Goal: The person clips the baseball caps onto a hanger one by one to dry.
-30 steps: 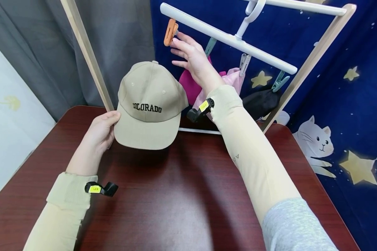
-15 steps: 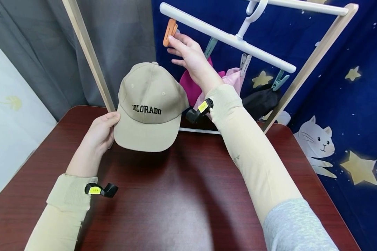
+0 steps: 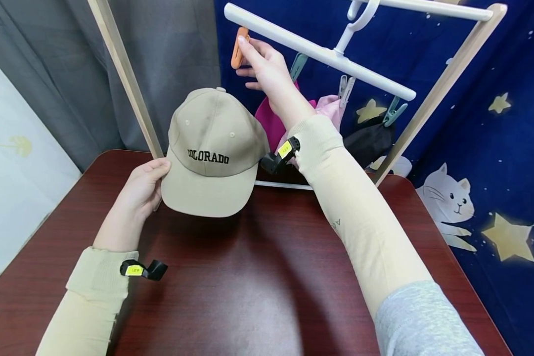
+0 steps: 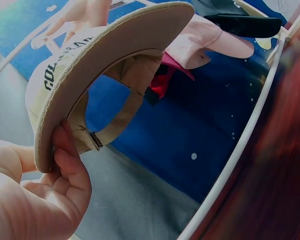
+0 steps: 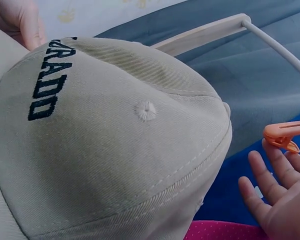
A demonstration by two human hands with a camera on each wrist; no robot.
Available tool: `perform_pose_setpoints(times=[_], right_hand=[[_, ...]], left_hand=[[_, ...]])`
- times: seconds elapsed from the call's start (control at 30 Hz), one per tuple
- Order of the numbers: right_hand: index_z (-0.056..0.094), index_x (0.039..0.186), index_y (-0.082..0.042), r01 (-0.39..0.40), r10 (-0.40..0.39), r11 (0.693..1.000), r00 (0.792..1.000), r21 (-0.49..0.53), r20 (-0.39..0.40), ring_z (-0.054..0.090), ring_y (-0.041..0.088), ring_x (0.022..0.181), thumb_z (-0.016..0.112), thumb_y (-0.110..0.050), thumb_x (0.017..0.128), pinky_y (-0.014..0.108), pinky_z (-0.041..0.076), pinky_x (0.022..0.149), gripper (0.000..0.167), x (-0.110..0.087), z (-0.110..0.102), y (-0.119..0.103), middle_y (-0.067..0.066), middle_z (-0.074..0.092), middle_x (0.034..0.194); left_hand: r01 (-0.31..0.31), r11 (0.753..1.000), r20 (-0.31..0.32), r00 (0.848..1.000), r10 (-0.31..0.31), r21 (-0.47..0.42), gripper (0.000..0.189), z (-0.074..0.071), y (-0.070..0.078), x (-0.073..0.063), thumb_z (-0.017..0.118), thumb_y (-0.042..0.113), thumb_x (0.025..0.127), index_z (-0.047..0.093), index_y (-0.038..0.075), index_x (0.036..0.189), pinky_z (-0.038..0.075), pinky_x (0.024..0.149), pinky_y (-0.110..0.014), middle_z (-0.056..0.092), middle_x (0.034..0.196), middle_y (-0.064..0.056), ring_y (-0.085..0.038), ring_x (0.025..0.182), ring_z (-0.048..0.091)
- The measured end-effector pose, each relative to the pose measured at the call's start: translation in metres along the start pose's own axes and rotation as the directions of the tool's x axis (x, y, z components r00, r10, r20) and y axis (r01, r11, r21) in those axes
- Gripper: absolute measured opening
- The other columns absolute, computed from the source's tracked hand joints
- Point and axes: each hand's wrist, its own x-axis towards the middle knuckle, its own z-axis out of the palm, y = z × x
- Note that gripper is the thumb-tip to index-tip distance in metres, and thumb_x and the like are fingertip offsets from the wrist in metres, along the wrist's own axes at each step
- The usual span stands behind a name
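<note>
A beige baseball cap (image 3: 211,133) lettered COLORADO is held up in front of the rack. My left hand (image 3: 142,185) pinches its brim at the left corner; the left wrist view shows the thumb over the brim (image 4: 117,40) and curled fingers beneath. Up at the left end of the white hanger (image 3: 293,44), my right hand (image 3: 269,69) pinches an orange clothespin (image 3: 239,48) between thumb and fingers. In the right wrist view the orange clothespin (image 5: 290,131) lies against the fingers, and the cap's crown (image 5: 120,145) fills much of the picture.
From the hanger, teal clothespins (image 3: 395,112) and a grey clothespin (image 3: 346,91) hold a magenta cap (image 3: 269,123), a pink cap (image 3: 331,111) and a black cap (image 3: 369,143). A wooden rack post (image 3: 126,79) stands behind the left hand on the dark red table (image 3: 231,296).
My right thumb has moved up and pressed onto the orange clothespin, which the fingers now pinch. The hanger has shifted slightly left. The held cap has dropped a little.
</note>
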Motion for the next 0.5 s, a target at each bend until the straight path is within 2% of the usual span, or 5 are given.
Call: perform_pose_setpoints(times=[0.2,0.4,0.5], right_hand=[[0.055,0.131,-0.020,-0.020,0.019,1.000,0.998,-0.016,-0.059,0.064,0.013,0.097,0.054,-0.041,0.097,0.025,0.049,0.078,0.040,-0.0007,0.0007,-0.0024,0.002,0.065,0.106],[0.062,0.117,-0.011,-0.013,0.017,1.000,0.992,0.028,-0.126,0.064,0.011,0.089,0.060,-0.038,0.094,0.023,0.051,0.073,0.036,0.0023,0.0015,-0.0049,0.002,0.067,0.102],[0.064,0.111,-0.007,0.003,0.001,0.999,0.992,0.034,-0.129,0.064,0.013,0.087,0.063,-0.035,0.093,0.023,0.051,0.071,0.033,0.0028,0.0017,-0.0043,0.004,0.068,0.098]], left_hand=[[-0.005,1.000,0.008,1.000,0.005,0.015,0.023,0.0009,-0.0001,-0.0001,0.051,0.002,0.098,0.071,0.002,0.087,0.052,0.062,-0.021,0.067,0.082,-0.006,-0.010,0.072,0.065],[0.002,1.000,0.011,1.000,-0.002,0.026,0.021,0.0011,0.0005,-0.0003,0.052,0.002,0.098,0.071,0.002,0.088,0.052,0.062,-0.020,0.066,0.084,-0.006,-0.011,0.072,0.065],[0.006,1.000,0.013,1.000,-0.006,0.029,0.020,0.0009,0.0006,-0.0005,0.052,0.003,0.098,0.071,0.003,0.089,0.052,0.063,-0.020,0.066,0.084,-0.006,-0.011,0.073,0.065]])
